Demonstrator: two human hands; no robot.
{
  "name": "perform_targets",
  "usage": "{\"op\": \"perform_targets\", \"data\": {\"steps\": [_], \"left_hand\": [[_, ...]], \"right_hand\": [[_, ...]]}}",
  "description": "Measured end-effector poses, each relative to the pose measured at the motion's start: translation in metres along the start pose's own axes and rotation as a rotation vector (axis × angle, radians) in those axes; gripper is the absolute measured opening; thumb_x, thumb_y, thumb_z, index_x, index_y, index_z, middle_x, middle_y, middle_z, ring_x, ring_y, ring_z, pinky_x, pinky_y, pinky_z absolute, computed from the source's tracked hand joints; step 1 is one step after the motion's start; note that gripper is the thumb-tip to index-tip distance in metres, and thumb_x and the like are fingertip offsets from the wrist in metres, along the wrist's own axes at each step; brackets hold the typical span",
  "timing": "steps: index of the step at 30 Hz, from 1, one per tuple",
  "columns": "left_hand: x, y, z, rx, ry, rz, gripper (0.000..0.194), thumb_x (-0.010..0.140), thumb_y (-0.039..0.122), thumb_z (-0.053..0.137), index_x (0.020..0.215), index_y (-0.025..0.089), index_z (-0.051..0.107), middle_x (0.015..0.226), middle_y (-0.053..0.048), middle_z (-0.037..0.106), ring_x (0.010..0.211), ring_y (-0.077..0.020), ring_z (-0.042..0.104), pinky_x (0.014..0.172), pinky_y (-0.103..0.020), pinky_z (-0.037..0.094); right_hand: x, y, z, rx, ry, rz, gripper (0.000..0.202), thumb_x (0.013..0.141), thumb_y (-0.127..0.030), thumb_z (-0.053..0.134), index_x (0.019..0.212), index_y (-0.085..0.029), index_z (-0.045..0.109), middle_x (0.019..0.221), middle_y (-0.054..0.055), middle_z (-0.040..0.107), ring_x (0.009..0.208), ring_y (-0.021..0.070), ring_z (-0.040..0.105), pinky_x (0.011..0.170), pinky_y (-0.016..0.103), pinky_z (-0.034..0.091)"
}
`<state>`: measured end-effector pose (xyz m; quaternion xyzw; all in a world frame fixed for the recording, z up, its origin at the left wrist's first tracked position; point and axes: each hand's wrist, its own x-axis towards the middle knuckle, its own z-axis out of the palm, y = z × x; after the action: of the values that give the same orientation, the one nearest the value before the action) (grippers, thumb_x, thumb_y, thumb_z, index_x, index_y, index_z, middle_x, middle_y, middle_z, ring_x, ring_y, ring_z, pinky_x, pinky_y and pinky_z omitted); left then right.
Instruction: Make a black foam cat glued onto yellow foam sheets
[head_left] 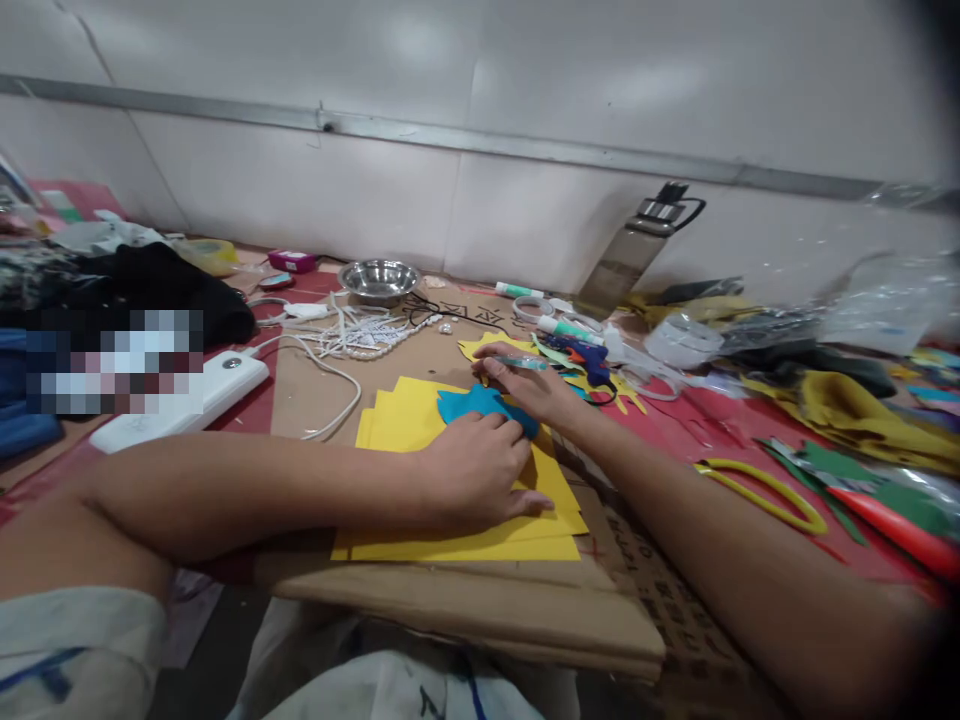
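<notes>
Yellow sheets [390, 420] lie stacked on a cardboard piece [480, 600] at the front of the table. On them rests a blue cut-out shape [465, 403], partly covered by my left hand [484, 462], which lies on it with the thumb spread to the right. My right hand [517, 380] is just beyond the blue shape, fingers bent around a slim pen with a clear, teal-tinted barrel [525, 362]. Beyond that hand is a yellow cut-out [480, 346], whose near part is hidden.
A white power strip [187, 398] and cords [360, 335] are on the left. A metal bowl [379, 281] and bottle [626, 255] stand at the back. At right are a glue gun [589, 360], tape [684, 340] and yellow-handled scissors [765, 495].
</notes>
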<state>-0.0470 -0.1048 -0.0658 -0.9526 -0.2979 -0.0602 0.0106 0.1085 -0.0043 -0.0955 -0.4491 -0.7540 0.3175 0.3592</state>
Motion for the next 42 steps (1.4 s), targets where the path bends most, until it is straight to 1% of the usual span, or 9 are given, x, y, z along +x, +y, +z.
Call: {"op": "perform_targets", "data": {"steps": [4,9,13,18,26,29,33,38,42], "left_hand": [[0.002,-0.003,0.004,-0.030,0.039,-0.009,0.062,0.093,0.061,0.046,0.114,0.007,0.066,0.114,-0.015,0.066,0.108,-0.0309,0.060,0.093,-0.043,0.047],[0.000,-0.006,0.009,-0.061,0.110,0.012,0.056,0.092,0.060,0.050,0.107,0.009,0.067,0.114,-0.015,0.065,0.106,-0.0308,0.059,0.092,-0.043,0.045],[-0.007,-0.002,0.010,-0.128,0.172,0.213,0.056,0.091,0.062,0.048,0.108,0.011,0.066,0.115,-0.013,0.064,0.107,-0.0291,0.057,0.092,-0.042,0.044],[-0.015,0.007,0.012,-0.183,0.127,0.275,0.067,0.090,0.071,0.041,0.108,0.011,0.065,0.115,-0.013,0.063,0.104,-0.0296,0.058,0.087,-0.044,0.045],[-0.007,-0.002,0.006,-0.115,0.027,0.332,0.056,0.092,0.060,0.049,0.113,0.010,0.064,0.118,-0.013,0.064,0.105,-0.0294,0.061,0.087,-0.042,0.046],[-0.011,0.003,0.007,-0.064,0.090,0.340,0.045,0.094,0.052,0.052,0.108,0.011,0.065,0.113,-0.012,0.066,0.105,-0.0289,0.061,0.084,-0.041,0.046],[-0.021,0.015,0.010,0.030,0.222,0.384,0.019,0.095,0.030,0.055,0.098,0.014,0.064,0.101,-0.008,0.067,0.097,-0.0255,0.062,0.076,-0.039,0.044],[-0.027,0.015,0.008,0.053,0.281,0.420,0.028,0.095,0.042,0.056,0.089,0.016,0.062,0.090,-0.007,0.066,0.086,-0.0230,0.060,0.071,-0.037,0.042],[-0.028,0.014,0.001,0.044,0.298,0.430,0.033,0.097,0.044,0.049,0.086,0.016,0.063,0.086,-0.006,0.065,0.081,-0.0219,0.058,0.070,-0.037,0.040]], "right_hand": [[-0.014,-0.008,-0.006,0.009,0.096,-0.065,0.034,0.095,-0.050,0.047,0.110,-0.023,0.059,0.114,0.008,0.070,0.108,0.0233,0.067,0.096,0.041,0.051],[-0.044,-0.016,-0.013,-0.122,0.140,-0.055,0.032,0.094,-0.051,0.048,0.108,-0.025,0.061,0.108,0.007,0.072,0.104,0.0247,0.068,0.095,0.044,0.051],[-0.050,-0.013,-0.007,-0.278,0.098,-0.062,0.030,0.095,-0.045,0.047,0.108,-0.025,0.065,0.112,0.008,0.072,0.107,0.0268,0.066,0.098,0.049,0.049],[-0.049,-0.010,-0.001,-0.359,0.127,-0.132,0.029,0.095,-0.039,0.047,0.106,-0.022,0.067,0.113,0.010,0.072,0.107,0.0263,0.066,0.099,0.048,0.049],[-0.048,-0.009,-0.005,-0.390,0.107,-0.116,0.029,0.095,-0.037,0.047,0.111,-0.021,0.066,0.115,0.010,0.072,0.109,0.0256,0.065,0.099,0.046,0.049],[-0.046,-0.012,-0.006,-0.370,0.103,-0.103,0.029,0.095,-0.037,0.047,0.110,-0.021,0.066,0.114,0.010,0.073,0.109,0.0248,0.065,0.100,0.045,0.048],[-0.047,-0.017,-0.005,-0.288,0.102,-0.110,0.027,0.095,-0.038,0.048,0.108,-0.022,0.067,0.110,0.007,0.074,0.106,0.0229,0.066,0.097,0.042,0.049],[-0.050,-0.024,-0.006,-0.078,0.067,-0.051,0.028,0.095,-0.044,0.050,0.108,-0.024,0.065,0.107,0.006,0.074,0.103,0.0214,0.067,0.093,0.040,0.051],[-0.050,-0.029,-0.011,0.083,0.121,0.000,0.032,0.093,-0.053,0.053,0.104,-0.026,0.065,0.098,0.004,0.073,0.096,0.0194,0.069,0.087,0.037,0.053]]}}
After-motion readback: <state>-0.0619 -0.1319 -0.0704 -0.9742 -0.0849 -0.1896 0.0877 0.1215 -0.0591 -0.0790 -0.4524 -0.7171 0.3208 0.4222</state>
